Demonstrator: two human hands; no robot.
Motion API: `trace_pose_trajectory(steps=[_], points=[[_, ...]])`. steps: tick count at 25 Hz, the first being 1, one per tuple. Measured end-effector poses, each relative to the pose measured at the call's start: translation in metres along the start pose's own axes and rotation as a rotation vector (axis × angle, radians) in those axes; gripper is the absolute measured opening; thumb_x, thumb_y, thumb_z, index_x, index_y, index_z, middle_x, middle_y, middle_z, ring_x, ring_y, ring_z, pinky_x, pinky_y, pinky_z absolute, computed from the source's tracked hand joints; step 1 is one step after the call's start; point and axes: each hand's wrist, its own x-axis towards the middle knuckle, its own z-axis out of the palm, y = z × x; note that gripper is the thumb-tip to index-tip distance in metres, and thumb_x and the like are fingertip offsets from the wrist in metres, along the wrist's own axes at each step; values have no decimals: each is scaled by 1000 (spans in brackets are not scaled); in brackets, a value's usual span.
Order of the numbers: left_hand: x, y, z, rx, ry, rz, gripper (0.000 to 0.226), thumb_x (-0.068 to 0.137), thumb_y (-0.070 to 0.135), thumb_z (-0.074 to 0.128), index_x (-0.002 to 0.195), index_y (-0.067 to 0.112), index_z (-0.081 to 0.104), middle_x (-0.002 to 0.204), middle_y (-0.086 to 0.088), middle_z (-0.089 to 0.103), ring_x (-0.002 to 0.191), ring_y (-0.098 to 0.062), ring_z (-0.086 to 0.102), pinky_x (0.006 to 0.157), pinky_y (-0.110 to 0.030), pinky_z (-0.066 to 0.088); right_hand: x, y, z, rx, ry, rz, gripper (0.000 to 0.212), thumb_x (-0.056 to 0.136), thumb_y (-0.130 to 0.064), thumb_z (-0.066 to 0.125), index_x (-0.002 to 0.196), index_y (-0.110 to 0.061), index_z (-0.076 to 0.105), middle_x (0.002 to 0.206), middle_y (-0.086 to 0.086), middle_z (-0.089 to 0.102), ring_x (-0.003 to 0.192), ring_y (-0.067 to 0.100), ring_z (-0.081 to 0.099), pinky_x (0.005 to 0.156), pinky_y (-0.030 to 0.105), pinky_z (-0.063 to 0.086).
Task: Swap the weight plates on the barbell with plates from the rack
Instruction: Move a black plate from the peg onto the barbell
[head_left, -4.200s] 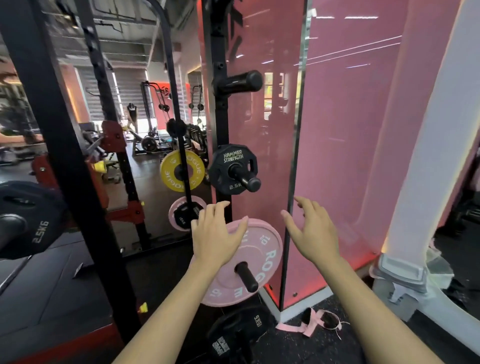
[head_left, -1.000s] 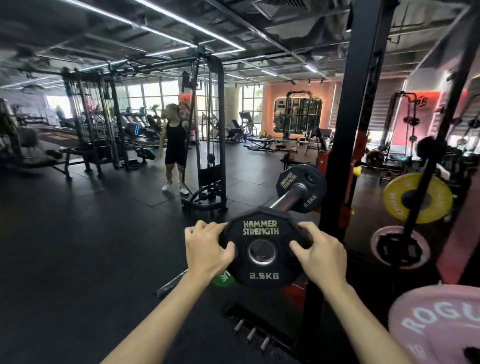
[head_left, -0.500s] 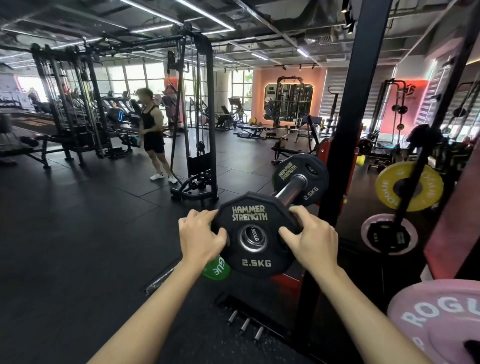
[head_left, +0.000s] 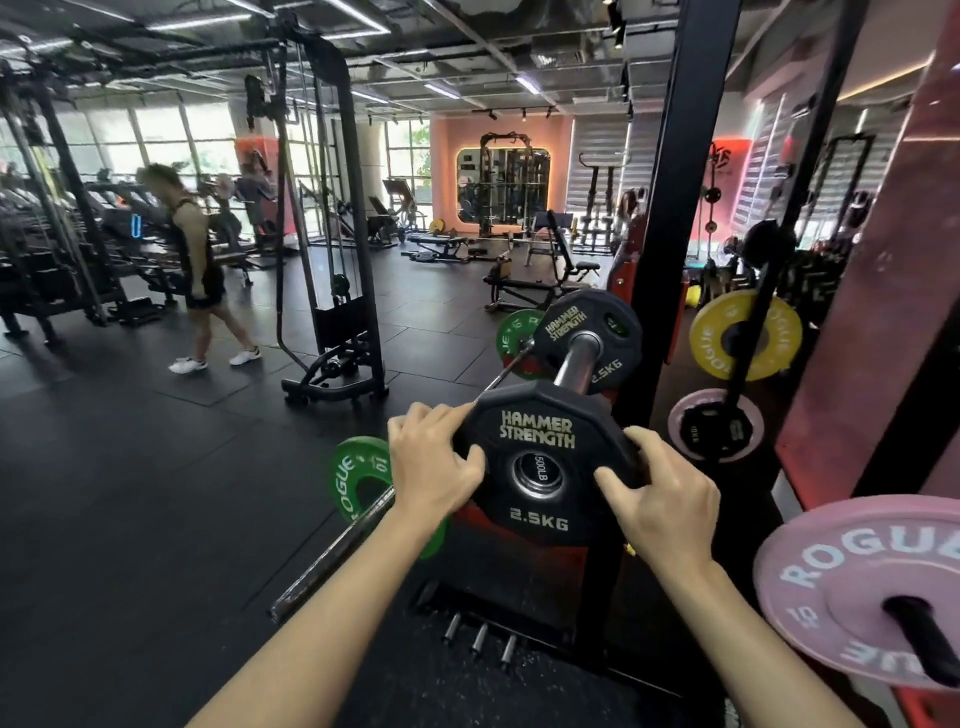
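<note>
**Slide the small black plate all the way on**

Your left hand (head_left: 434, 467) has its fingers curled over the left edge of the black 2.5 kg Hammer Strength plate (head_left: 540, 467), with the thumb on its front face. Your right hand (head_left: 662, 493) grips the right edge the same way. Both hands hold this one plate, and nothing else.

The plate's hole sits right at the tip of the barbell sleeve (head_left: 576, 364). You can see the sleeve's end cap through the hole. A second 2.5 kg plate (head_left: 587, 338) is on the sleeve too, farther in, with bare metal between the two.

To do this step well, keep the plate flat and straight, not tipped. Push with both hands the same amount, so it does not jam on the sleeve. Slide it in until it touches the far plate. I think the step is only just started.

Keep your fingertips off the back of the plate near the end, or they could get pinched.

The pink Rogue plate (head_left: 862, 587) waits on its rack peg beside your right arm.
</note>
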Motion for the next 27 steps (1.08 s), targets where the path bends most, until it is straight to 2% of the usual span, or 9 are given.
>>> trace_pose_trajectory(steps=[4, 9, 12, 14, 18, 22, 27], points=[[8, -14, 13, -46, -27, 32, 43, 67, 28, 59, 106, 20, 74, 77, 10, 64, 78, -18, 53, 80, -38, 41, 3, 2, 8, -105, -20, 26, 41, 73, -40, 62, 104, -14, 67, 76, -2, 68, 64, 22, 65, 56, 25, 43], [24, -13, 27, -27, -94, 45, 47, 73, 29, 62, 119, 21, 68, 99, 2, 68, 93, -24, 56, 83, -39, 37, 9, -2, 10, -191, -137, 177, 39, 75, -31, 75, 110, -22, 62, 80, -1, 69, 72, 30, 66, 58, 30, 39], [18, -20, 31, -81, -122, 86, 53, 78, 42, 52, 127, 24, 58, 109, 4, 62, 102, -20, 53, 92, -40, 37, 0, -4, 3, -232, -130, 134, 44, 77, -37, 74, 117, -28, 58, 91, -8, 70, 79, 21, 66, 60, 24, 38], [15, -25, 30, -124, -131, 102, 56, 80, 52, 47, 129, 27, 53, 112, 7, 58, 103, -15, 51, 94, -38, 36, -5, -5, -2, -232, -136, 136, 48, 79, -44, 71, 121, -29, 56, 96, -9, 67, 87, 18, 64, 64, 27, 45], [16, -28, 29, -146, -114, 130, 61, 80, 66, 50, 126, 26, 55, 112, 9, 58, 104, -14, 52, 93, -38, 38, -4, -8, -9, -262, -168, 160, 59, 78, -61, 61, 126, -27, 52, 99, -6, 61, 97, 19, 60, 70, 38, 53], [15, -36, 33, -169, -95, 140, 65, 80, 74, 53, 123, 25, 57, 113, 9, 59, 105, -14, 53, 90, -34, 35, 1, -10, -7, -312, -200, 163, 71, 76, -74, 55, 129, -27, 48, 103, -6, 58, 101, 18, 56, 73, 39, 53], [26, -40, 49, -175, -85, 127, 68, 79, 79, 50, 120, 26, 57, 111, 10, 59, 103, -15, 55, 88, -33, 35, 9, 1, 4, -362, -197, 217, 74, 74, -78, 56, 127, -27, 50, 104, -5, 57, 103, 19, 55, 71, 37, 52]])
